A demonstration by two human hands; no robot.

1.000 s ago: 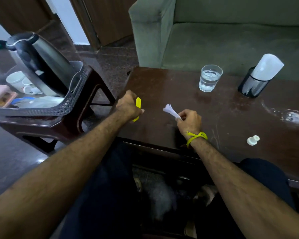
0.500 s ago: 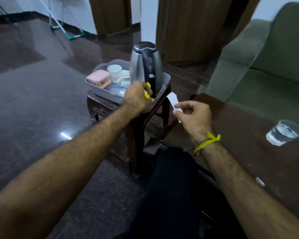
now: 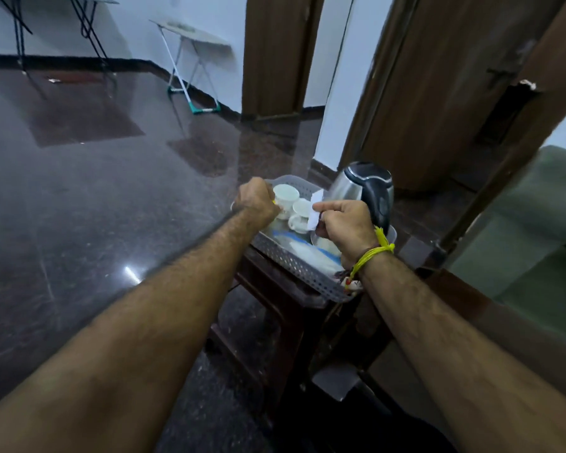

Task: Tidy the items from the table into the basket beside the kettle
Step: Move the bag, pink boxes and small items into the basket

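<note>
A: Basket (image 3: pixel 303 268) is looking like matt grey perforated plastic. Kettle (image 3: pixel 345 186)?
B: Showing brushed shiny metal, handle (image 3: pixel 378 199) glossy black plastic.
A: Cups (image 3: pixel 286 196) are reading as smooth glazed white ceramic.
B: Floor (image 3: pixel 89 191) is gleaming, polished dark stone. Stool (image 3: pixel 276 325) is looking like dark glossy wood.

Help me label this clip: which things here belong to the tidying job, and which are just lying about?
In the job: left hand, right hand holding white paper, grey basket, kettle.
Lying about: cups, folding tables, sofa.
</note>
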